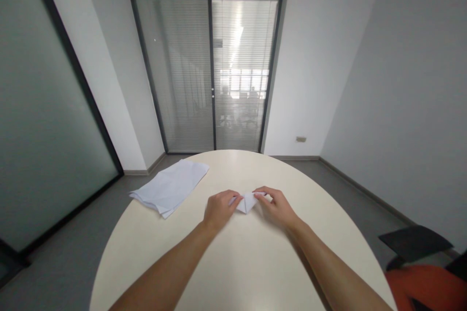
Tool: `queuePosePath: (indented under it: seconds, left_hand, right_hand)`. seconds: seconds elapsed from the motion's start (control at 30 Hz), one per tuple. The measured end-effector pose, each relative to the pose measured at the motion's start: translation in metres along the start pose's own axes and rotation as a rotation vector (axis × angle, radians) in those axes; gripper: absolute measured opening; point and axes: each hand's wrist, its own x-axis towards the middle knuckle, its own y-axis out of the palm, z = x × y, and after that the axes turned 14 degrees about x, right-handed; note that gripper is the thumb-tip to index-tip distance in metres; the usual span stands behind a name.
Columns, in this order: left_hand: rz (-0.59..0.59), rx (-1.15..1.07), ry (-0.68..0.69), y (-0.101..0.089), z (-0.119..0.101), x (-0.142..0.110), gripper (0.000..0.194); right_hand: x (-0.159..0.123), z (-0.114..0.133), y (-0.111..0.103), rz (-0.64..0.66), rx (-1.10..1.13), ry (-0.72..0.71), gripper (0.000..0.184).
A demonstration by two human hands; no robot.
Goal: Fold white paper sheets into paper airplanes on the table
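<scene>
A small folded piece of white paper [246,202] is held between my two hands, just above the middle of the table. It has a pointed lower end and a crease down its centre. My left hand [220,208] pinches its left corner between thumb and fingers. On the other side, my right hand [274,204] grips the right corner, thumb below and index finger along the top edge. Parts of both corners are hidden behind the fingers.
The round cream table [226,262] fills the lower middle. A stack of white paper sheets [175,184] lies at its left rim, slightly overhanging. An orange and black chair [426,282] stands at the lower right. Glass doors with blinds [237,73] lie beyond the table.
</scene>
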Motion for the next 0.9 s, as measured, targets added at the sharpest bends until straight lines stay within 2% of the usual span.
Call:
queuePosePath:
  seconds: [0.1, 0.2, 0.3, 0.37, 0.47, 0.57, 0.7, 0.8, 0.9]
  left_hand:
    - [0.059, 0.079, -0.085, 0.001, 0.000, 0.000, 0.031]
    - [0.144, 0.184, -0.114, 0.002, 0.000, 0.001, 0.039]
    - [0.223, 0.275, -0.101, 0.005, -0.001, 0.002, 0.043]
    - [0.245, 0.301, -0.083, 0.006, -0.001, 0.001, 0.037]
    - [0.203, 0.222, 0.001, 0.008, 0.000, -0.001, 0.017]
    - [0.187, 0.080, 0.172, 0.008, -0.001, -0.005, 0.036]
    - [0.343, 0.047, 0.375, 0.006, -0.005, -0.011, 0.045]
    - [0.420, 0.090, 0.377, 0.006, -0.007, -0.013, 0.052]
    - [0.477, 0.131, 0.328, 0.008, -0.007, -0.014, 0.058]
  right_hand:
    - [0.000, -0.007, 0.002, -0.039, 0.101, 0.094, 0.032]
    - [0.000, -0.012, 0.005, -0.047, 0.155, 0.149, 0.033]
    - [-0.001, -0.015, 0.006, -0.011, 0.131, 0.164, 0.034]
    - [-0.002, -0.018, 0.006, 0.020, 0.059, 0.170, 0.034]
    - [-0.004, -0.025, 0.003, 0.018, -0.130, 0.180, 0.034]
    - [-0.005, -0.032, 0.000, 0.005, -0.290, 0.154, 0.032]
    - [-0.003, -0.035, -0.001, 0.023, -0.362, 0.127, 0.026]
    - [-0.003, -0.030, 0.001, 0.039, -0.399, 0.064, 0.025]
    - [-0.006, -0.023, 0.008, 0.175, -0.417, 0.058, 0.037]
